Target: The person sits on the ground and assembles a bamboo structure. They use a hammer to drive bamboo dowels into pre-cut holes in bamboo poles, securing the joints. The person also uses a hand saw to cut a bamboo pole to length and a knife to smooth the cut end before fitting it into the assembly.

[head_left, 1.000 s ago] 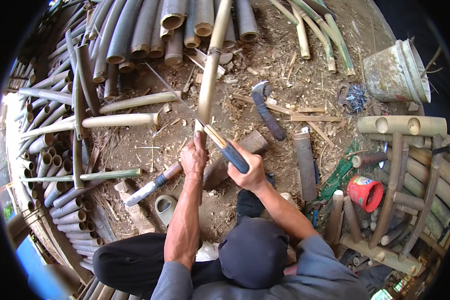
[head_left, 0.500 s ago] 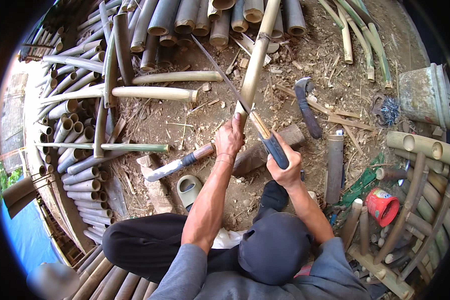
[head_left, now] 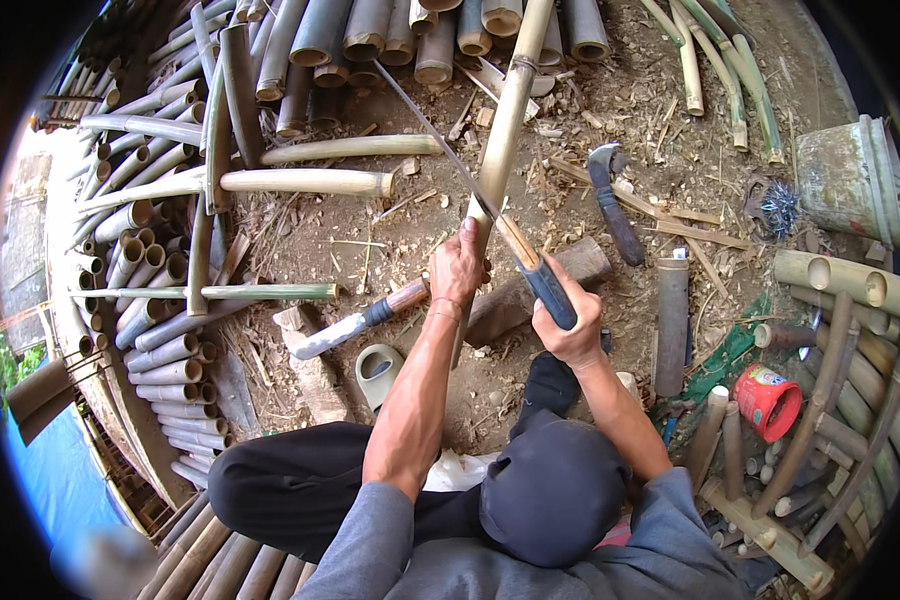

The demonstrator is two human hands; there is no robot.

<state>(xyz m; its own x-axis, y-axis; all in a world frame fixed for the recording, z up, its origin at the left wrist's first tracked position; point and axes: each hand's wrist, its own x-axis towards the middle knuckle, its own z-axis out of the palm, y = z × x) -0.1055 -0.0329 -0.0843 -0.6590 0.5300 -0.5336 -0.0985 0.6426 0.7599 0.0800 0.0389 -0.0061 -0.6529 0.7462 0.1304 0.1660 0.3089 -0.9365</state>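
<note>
My left hand (head_left: 457,265) is wrapped round a long pale bamboo pole (head_left: 510,115) that slants from the top middle toward me. The pole's darker lower part shows just below that hand, beside a short log (head_left: 540,292). In my right hand (head_left: 572,325) is the dark grip of a handsaw (head_left: 516,242). Its narrow blade runs up and left, crossing the pole just above my left hand. How deep the teeth sit in the bamboo, I cannot tell. A large knife (head_left: 355,325) with a wooden handle lies to the left of the log.
A hooked blade with a dark handle (head_left: 616,207) lies on the chip-strewn ground. Cut bamboo tubes (head_left: 435,55) are stacked at the back, left and right. On the right are a dirty bucket (head_left: 840,185) and a red tub (head_left: 767,402). A sandal (head_left: 378,372) lies near my left forearm.
The pole's lower part now shows below my left hand, where it was hidden before. The saw has shifted slightly left along its length; both hands keep their grip.
</note>
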